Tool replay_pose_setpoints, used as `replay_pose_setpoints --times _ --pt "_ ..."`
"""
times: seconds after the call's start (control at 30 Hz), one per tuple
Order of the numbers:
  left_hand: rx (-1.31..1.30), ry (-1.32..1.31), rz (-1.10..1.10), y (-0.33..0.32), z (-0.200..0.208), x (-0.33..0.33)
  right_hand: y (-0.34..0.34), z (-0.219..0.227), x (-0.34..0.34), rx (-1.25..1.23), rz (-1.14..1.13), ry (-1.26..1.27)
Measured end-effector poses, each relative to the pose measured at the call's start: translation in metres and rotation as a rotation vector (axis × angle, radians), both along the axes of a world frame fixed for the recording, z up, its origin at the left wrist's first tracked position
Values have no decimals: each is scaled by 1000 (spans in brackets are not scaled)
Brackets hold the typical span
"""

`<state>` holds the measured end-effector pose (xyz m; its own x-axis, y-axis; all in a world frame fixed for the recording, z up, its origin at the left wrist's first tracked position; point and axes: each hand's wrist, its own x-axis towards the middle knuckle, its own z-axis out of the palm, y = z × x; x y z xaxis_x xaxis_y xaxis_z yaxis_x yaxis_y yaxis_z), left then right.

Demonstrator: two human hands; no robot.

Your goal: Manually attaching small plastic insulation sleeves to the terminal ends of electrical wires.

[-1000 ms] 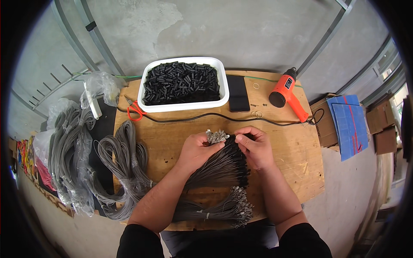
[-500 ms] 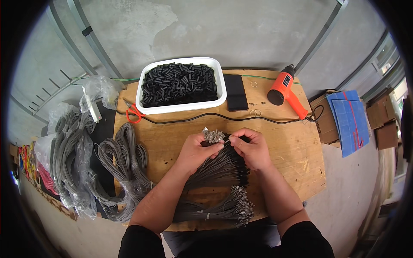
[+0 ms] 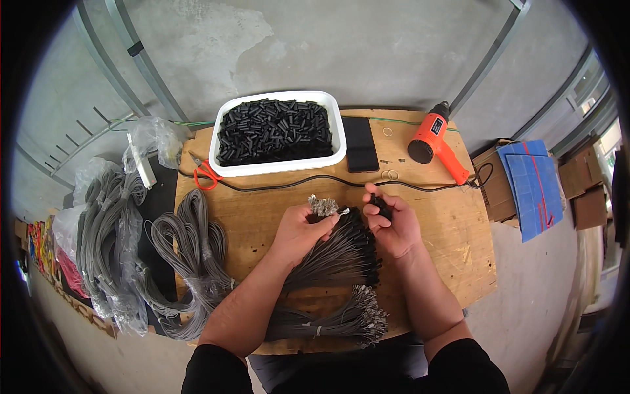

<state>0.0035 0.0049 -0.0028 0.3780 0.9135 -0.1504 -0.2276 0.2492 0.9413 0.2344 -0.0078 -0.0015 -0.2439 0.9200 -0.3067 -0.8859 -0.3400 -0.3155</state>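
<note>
My left hand (image 3: 296, 231) is closed around a bunch of grey cables whose metal end fittings (image 3: 321, 206) stick up above the fist. One fitting (image 3: 344, 211) juts out past the thumb, toward the right. To the right of it, my right hand (image 3: 400, 231) is turned partly palm up, its fingers curled over several short black sleeves (image 3: 380, 206). Beneath and between the hands, grey cables (image 3: 328, 259) fan out on the table, their right ends covered with black sleeves (image 3: 369, 249). Closer to me lies a tied cable bundle (image 3: 295, 323) with bare metal ends.
A white tub (image 3: 282, 169) of black sleeves stands at the back, beside a dark flat phone-like slab (image 3: 361, 144). An orange heat gun (image 3: 433, 134) lies back right, its black cord (image 3: 289, 186) crossing the table. Red-handled pliers (image 3: 208, 176) and coiled cables (image 3: 190, 246) are at left.
My right hand has drawn back to the right from the fitting at my left thumb and rolled open toward me, showing the black sleeves in it. The left hand stays nearly still.
</note>
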Motion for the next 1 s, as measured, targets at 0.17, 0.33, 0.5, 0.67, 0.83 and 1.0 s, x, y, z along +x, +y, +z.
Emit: replay_pose_setpoints --times 0.17,0.33,0.5,0.67,0.83,1.0 --pt "-9 3 -16 1 0 0 2 -7 5 63 1 -46" --pt "-14 0 -29 1 1 0 -1 -4 0 107 13 -196" --pt "-14 29 -54 2 1 -1 -2 -3 -2 132 53 -204" --pt "-23 18 -48 1 1 -1 -3 -4 1 100 51 -131" --pt "-35 29 -47 1 1 0 -2 -5 4 45 69 -56" --pt "-34 12 -45 1 1 -1 -2 -3 3 77 54 -190"
